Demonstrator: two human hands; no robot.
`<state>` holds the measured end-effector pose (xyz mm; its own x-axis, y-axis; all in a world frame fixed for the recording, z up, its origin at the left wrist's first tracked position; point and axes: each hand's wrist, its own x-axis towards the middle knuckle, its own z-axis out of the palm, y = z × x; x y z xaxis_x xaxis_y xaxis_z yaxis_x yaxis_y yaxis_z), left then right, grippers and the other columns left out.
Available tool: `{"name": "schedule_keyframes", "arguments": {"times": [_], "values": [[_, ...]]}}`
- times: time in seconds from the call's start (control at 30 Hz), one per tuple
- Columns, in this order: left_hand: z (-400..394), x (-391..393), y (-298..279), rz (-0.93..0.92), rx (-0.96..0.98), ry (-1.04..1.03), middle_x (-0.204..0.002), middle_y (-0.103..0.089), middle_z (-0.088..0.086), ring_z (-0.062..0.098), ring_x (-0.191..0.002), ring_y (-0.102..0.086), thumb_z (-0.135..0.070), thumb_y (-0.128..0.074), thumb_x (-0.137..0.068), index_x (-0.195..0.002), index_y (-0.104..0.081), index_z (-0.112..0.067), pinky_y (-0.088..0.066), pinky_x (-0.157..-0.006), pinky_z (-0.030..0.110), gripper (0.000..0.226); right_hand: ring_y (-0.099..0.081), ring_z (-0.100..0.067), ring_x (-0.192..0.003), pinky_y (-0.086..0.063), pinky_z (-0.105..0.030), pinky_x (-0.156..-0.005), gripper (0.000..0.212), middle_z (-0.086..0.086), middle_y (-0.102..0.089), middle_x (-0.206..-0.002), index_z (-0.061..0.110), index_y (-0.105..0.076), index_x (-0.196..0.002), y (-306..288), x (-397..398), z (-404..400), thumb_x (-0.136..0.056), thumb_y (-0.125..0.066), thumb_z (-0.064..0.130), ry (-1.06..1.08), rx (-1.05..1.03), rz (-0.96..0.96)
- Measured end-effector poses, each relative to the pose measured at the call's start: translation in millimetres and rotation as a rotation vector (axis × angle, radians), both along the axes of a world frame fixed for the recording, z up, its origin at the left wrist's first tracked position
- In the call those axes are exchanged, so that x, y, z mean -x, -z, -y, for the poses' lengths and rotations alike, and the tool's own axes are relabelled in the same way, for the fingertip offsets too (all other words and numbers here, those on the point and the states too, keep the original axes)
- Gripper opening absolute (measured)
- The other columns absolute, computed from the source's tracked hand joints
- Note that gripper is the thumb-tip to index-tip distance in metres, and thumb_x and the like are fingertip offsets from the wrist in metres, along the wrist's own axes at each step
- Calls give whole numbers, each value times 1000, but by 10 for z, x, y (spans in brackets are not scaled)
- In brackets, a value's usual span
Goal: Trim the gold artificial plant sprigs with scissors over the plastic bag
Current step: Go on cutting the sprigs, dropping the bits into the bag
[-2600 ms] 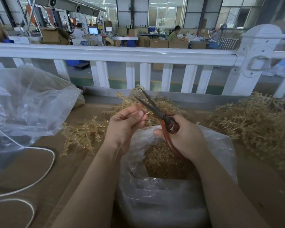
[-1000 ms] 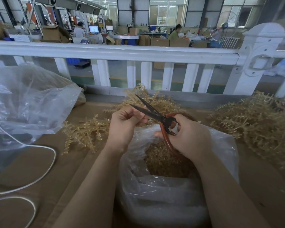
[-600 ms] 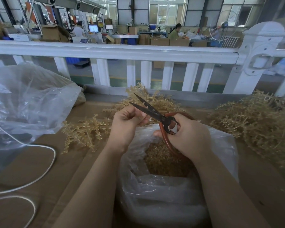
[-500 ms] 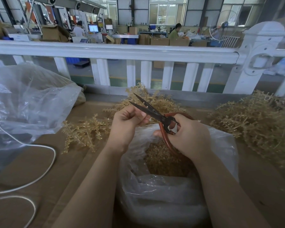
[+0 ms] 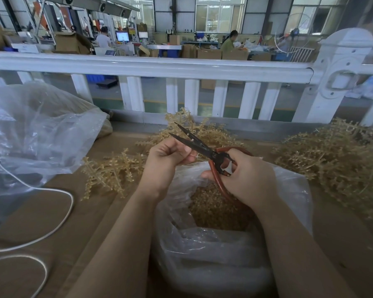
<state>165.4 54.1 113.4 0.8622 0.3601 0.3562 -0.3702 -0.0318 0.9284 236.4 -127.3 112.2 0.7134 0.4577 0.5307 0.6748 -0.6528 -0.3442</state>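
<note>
From the head camera we see little change against the frames just before: the scissors [image 5: 205, 150] are parted about as wide as half a second ago, though a touch wider than in the oldest frame, where the blades stood closer together and higher. Our left hand [image 5: 167, 161] has stayed put above the near rim of the plastic bag [image 5: 289, 186], fingers curled tight with the fingertips [image 5: 186, 150] pinching something small right at the blades; whatever it pinches is too small for us to make out. Our right hand [image 5: 244, 175] grips the red loop handles, fingers curled through them, blades pointing up and left with a clear gap between the tips. The bag sits open directly beneath both hands, with gold trimmings [image 5: 215, 209] heaped inside. Loose gold sprigs [image 5: 110, 171] lie on the brown table [image 5: 41, 214] to the left, another clump [image 5: 200, 132] behind the hands, and a large pile [image 5: 334, 160] on the right. A second clear bag [image 5: 39, 134] and a white cable [image 5: 58, 222] lie at far left, before the white fence [image 5: 181, 67].
</note>
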Motion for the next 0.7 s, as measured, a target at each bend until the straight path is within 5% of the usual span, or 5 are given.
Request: {"name": "schedule_keyframes", "arguments": {"times": [0.37, 0.57, 0.7], "values": [[-20, -11, 22, -4, 24, 40, -77, -69, 6, 17, -73, -63, 3, -55, -95, -81, -64, -9, -53, -78, 32, 21, -43, 7, -59, -30, -11, -55, 77, 34, -42, -69, 36, -61, -100, 8, -13, 1, -64, -36, 100, -2, -1, -4], [-42, -39, 50, 4, 24, 52, -78, -68, 7, 16, -72, -63, 2, -55, -95, -93, -60, 8, -52, -74, 27, 8, -45, 2, -67, -25, -8, -56, 76, 30, -49, -79, 37, -63, -103, -3, -3, 4, -63, -39, 97, 5, 6, -4], [-37, -29, 33, -13, 38, 59, -77, -70, 6, 17, -71, -63, 3, -54, -95, -86, -61, 3, -53, -74, 27, 11, -53, -3, -68, -36, -16, -56, 77, 26, -54, -78, 36, -63, -104, -4, -3, 9, -62, -39, 96, -2, 11, -19]]}}
